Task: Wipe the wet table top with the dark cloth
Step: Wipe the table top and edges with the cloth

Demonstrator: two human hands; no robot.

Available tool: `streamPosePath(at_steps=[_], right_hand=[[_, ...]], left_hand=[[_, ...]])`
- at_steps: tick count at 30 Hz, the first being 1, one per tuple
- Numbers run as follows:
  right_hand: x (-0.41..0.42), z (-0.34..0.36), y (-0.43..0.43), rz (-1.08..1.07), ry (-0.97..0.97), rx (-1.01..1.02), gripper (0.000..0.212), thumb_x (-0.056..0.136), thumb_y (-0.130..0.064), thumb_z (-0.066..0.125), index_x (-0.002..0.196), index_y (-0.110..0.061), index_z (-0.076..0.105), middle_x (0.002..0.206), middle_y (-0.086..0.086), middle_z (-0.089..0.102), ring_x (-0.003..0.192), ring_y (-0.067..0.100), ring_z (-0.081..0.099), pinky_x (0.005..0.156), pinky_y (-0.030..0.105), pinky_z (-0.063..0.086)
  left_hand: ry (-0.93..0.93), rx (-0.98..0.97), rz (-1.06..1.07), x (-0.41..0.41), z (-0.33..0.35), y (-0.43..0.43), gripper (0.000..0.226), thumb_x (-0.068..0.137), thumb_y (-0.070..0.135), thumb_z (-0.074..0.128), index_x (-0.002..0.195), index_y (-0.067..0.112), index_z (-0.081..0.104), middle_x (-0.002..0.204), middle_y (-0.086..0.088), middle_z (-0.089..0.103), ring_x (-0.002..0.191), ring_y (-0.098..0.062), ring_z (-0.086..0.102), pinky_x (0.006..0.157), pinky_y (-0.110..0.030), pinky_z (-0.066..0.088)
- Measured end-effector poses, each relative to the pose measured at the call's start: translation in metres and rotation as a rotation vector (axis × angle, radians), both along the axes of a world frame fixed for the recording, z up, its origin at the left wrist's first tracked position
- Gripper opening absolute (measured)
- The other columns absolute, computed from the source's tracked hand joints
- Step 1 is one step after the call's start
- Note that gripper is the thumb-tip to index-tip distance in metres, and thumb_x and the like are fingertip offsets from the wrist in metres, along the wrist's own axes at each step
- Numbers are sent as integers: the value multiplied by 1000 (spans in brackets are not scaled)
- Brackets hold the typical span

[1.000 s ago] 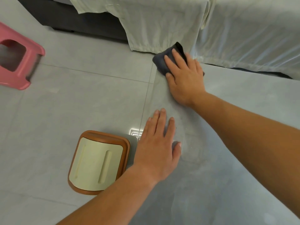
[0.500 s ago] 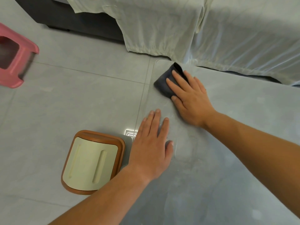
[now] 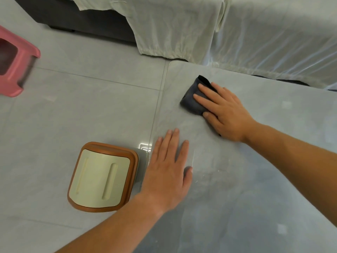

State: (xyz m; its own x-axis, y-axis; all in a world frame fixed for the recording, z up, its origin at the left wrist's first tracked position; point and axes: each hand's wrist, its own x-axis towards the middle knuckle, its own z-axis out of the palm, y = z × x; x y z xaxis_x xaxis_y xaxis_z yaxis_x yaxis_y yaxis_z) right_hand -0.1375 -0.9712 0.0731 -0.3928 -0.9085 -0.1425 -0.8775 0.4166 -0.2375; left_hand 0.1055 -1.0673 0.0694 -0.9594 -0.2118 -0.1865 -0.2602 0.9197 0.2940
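A grey glass table top (image 3: 255, 179) fills the right and lower frame, with faint streaks that may be moisture. Pale sheets (image 3: 182, 30) drape furniture along the top. A brown stool with a cream seat (image 3: 102, 178) stands lower left on the tiled floor (image 3: 73, 110), and a pink stool (image 3: 14, 70) sits at the left edge. The left hand (image 3: 167, 172) lies flat, fingers straight, on the table's left edge at centre. The right hand (image 3: 226, 114), fingers extended, presses the folded dark cloth (image 3: 191, 101) onto the table, upper centre-right.
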Motion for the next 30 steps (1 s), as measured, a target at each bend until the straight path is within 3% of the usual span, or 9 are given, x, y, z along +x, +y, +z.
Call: streamPosePath(at_steps=[6, 12, 15, 18, 24, 30], right_hand=[[46, -7, -8, -443, -17, -118, 51, 103, -32, 39, 154, -29, 35, 166, -3, 19, 154, 29, 11, 123, 49, 10], [58, -7, 27, 10, 4, -63, 52, 101, -34, 38, 152, -24, 41, 164, 1, 26, 153, 31, 17, 122, 50, 16], [29, -6, 19, -222, 2, -67, 52, 102, -31, 41, 153, -24, 38, 165, 2, 24, 152, 33, 18, 119, 55, 19], [46, -5, -2, -460, -15, -94, 52, 103, -30, 41, 155, -26, 34, 167, 0, 19, 153, 32, 12, 122, 53, 12], [66, -1, -11, 57, -24, -35, 55, 100, -35, 38, 155, -27, 36, 166, 0, 22, 154, 31, 13, 123, 49, 12], [55, -8, -72, -240, -30, -97, 53, 102, -32, 40, 155, -29, 33, 167, -3, 18, 153, 31, 11, 123, 50, 8]], left_hand=[[0, 6, 42, 24, -4, 12, 67, 97, 43, 39, 157, 15, 26, 166, -22, 8, 155, -33, 1, 123, -50, 8], [-15, 14, 36, 24, -7, 12, 69, 99, 44, 35, 159, 15, 18, 167, -21, 0, 155, -31, -8, 124, -51, 8], [-23, 16, 32, 24, -7, 12, 69, 100, 45, 32, 159, 15, 14, 167, -20, -3, 154, -31, -11, 124, -52, 7], [-28, 18, 38, 24, -6, 13, 69, 99, 44, 32, 159, 15, 16, 167, -21, -1, 154, -32, -10, 124, -52, 8], [4, 68, 42, 25, -1, 11, 67, 98, 41, 36, 157, 14, 22, 167, -20, 2, 155, -30, -8, 125, -49, 5], [20, 6, 34, 46, -1, 23, 65, 96, 41, 44, 154, 14, 31, 166, -19, 13, 155, -31, 4, 122, -49, 10]])
